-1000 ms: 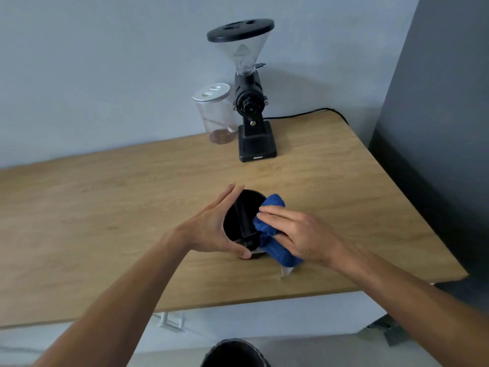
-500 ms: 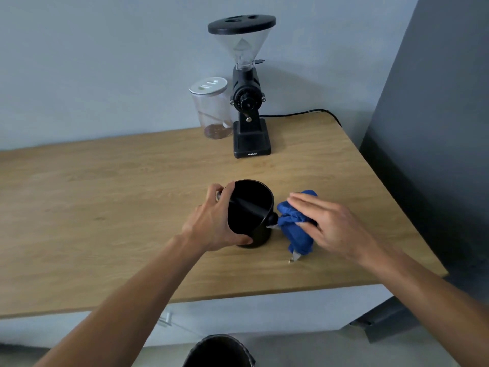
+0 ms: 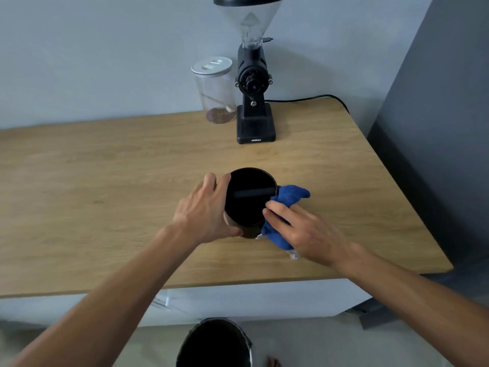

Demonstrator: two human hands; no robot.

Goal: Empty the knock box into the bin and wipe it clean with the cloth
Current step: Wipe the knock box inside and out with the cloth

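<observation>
The black round knock box (image 3: 250, 197) stands upright on the wooden table (image 3: 105, 194), its mouth facing up with a dark bar across it. My left hand (image 3: 205, 210) grips its left side. My right hand (image 3: 299, 231) presses a crumpled blue cloth (image 3: 287, 200) against the box's right outer wall and rim. The box's inside looks dark and bare. On the floor below the table's front edge stands the black bin (image 3: 214, 345).
A black coffee grinder (image 3: 254, 102) with a clear hopper stands at the back of the table, its cable (image 3: 317, 98) running right. Beside it is a clear jar (image 3: 215, 91) with a white lid. A grey wall (image 3: 436, 128) borders the right.
The knock box went from tilted toward me to standing upright. My right hand took the cloth out of the box, off to the right, then back against the box's right side.
</observation>
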